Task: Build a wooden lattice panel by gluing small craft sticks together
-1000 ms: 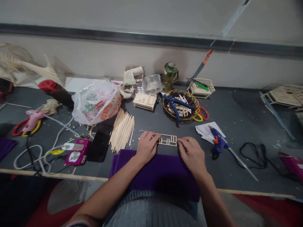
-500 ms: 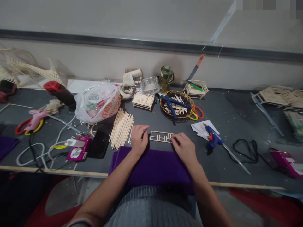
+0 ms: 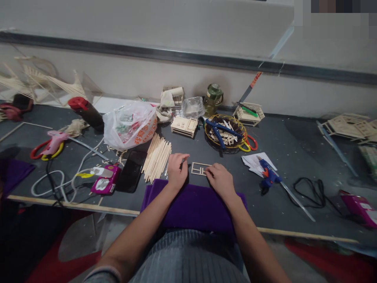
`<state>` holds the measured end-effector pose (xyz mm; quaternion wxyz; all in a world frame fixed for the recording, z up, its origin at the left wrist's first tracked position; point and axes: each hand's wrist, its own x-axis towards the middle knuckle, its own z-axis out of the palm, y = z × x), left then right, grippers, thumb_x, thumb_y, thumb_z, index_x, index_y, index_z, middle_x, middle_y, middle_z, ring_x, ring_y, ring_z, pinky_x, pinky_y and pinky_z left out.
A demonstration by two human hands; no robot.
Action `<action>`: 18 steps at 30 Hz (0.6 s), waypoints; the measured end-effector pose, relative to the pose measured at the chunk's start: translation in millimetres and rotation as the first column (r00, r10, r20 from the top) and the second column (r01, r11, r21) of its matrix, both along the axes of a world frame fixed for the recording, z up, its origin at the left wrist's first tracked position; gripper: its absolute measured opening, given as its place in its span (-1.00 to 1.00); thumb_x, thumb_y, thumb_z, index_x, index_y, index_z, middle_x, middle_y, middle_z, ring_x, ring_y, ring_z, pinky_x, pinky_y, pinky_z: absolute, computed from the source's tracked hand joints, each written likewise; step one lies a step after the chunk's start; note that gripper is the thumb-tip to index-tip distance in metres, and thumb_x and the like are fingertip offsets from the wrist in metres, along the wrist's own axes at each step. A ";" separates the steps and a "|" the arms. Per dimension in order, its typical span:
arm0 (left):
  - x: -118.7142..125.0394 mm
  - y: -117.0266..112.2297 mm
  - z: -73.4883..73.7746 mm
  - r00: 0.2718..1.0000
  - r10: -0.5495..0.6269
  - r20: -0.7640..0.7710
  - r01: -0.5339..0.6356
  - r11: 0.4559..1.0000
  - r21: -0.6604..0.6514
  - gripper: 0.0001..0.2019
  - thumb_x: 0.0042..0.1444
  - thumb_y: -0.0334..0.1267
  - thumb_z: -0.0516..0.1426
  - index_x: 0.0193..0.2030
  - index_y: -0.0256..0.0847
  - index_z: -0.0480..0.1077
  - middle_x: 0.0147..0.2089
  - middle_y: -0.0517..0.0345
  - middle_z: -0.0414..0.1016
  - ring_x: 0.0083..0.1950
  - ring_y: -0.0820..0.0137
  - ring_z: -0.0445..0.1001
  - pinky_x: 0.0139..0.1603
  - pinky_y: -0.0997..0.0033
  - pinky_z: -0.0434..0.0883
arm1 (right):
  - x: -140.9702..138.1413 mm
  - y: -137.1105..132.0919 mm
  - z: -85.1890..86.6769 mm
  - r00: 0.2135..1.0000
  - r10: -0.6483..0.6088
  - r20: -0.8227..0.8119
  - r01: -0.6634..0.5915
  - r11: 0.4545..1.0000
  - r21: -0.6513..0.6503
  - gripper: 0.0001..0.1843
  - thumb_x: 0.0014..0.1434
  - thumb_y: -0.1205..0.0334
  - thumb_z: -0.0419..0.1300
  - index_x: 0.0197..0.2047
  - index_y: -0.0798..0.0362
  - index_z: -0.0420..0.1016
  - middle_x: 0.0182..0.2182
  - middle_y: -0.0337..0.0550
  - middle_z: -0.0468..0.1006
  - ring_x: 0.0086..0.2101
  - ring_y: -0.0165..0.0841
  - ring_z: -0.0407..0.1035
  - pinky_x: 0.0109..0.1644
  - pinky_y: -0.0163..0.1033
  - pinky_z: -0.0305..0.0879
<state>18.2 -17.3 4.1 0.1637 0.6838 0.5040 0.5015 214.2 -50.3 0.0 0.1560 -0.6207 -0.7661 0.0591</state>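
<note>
- Left hand (image 3: 177, 169) and right hand (image 3: 220, 179) are working apart; the left is holding its thumb and forefinger spread, gripping nothing that shows, just beside the left end of a flat wooden stick frame (image 3: 201, 170).
- The right hand is bending its fingers over the frame's right end and seemingly touching it; whether they are pinching it, I cannot tell.
- The frame is lying near the middle of the surface's (image 3: 279, 137) front edge, just beyond a folded purple cloth (image 3: 197, 206) that is covering part of that edge.
- As for progress, the visible outer rails are meeting at the left corners and short crosspieces are sitting between them, so this part is looking assembled; the right hand is hiding the rest, leaving any unfinished part unclear.
- Thin wooden sticks (image 3: 157, 158) are lying loose left of the left hand, not built in.
- Nearer the right edge, a blue glue gun (image 3: 270, 179) is lying out of either hand.
- Towards the back edge, a small stick-built model (image 3: 184, 126) is standing beside a yellow wire basket (image 3: 209, 140).
</note>
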 end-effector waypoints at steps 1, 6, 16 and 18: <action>0.1 0.0 0.0 1.000 -0.003 0.001 0.003 1.000 -0.001 -0.82 0.22 -0.42 0.05 -0.12 -0.17 0.43 -0.20 0.10 0.49 -0.09 0.30 0.38 -0.02 0.22 0.33 | 0.1 0.2 -0.4 1.000 0.001 0.000 -0.001 1.000 -0.001 -0.80 0.30 0.20 0.08 -0.29 -0.03 0.51 -0.34 -0.17 0.48 -0.23 -0.32 0.33 -0.24 -0.28 0.14; 0.8 -0.1 0.6 1.000 -0.012 -0.003 0.012 1.000 -0.009 -0.81 0.22 -0.41 0.04 -0.11 -0.17 0.43 -0.19 0.09 0.49 -0.08 0.29 0.39 -0.02 0.20 0.34 | 0.1 1.1 -1.7 1.000 -0.005 0.002 0.005 1.000 -0.001 -0.80 0.30 0.20 0.09 -0.31 -0.03 0.51 -0.36 -0.17 0.47 -0.24 -0.32 0.33 -0.25 -0.28 0.14; 1.8 0.5 -1.2 0.999 -0.022 -0.026 0.021 1.000 -0.016 -0.80 0.21 -0.44 0.03 -0.11 -0.17 0.42 -0.18 0.10 0.48 -0.07 0.30 0.39 -0.01 0.21 0.33 | -1.2 1.8 -3.0 1.000 -0.005 -0.008 0.005 1.000 -0.009 -0.79 0.30 0.20 0.08 -0.30 -0.03 0.52 -0.35 -0.17 0.47 -0.23 -0.32 0.34 -0.24 -0.27 0.17; 1.6 0.6 -1.6 0.999 -0.023 -0.028 0.022 1.000 -0.019 -0.79 0.21 -0.44 0.03 -0.11 -0.17 0.42 -0.19 0.10 0.48 -0.07 0.30 0.39 -0.01 0.22 0.33 | -0.5 1.4 0.1 1.000 -0.004 -0.026 0.004 1.000 -0.012 -0.79 0.30 0.20 0.08 -0.28 -0.04 0.54 -0.35 -0.17 0.48 -0.23 -0.32 0.36 -0.22 -0.28 0.18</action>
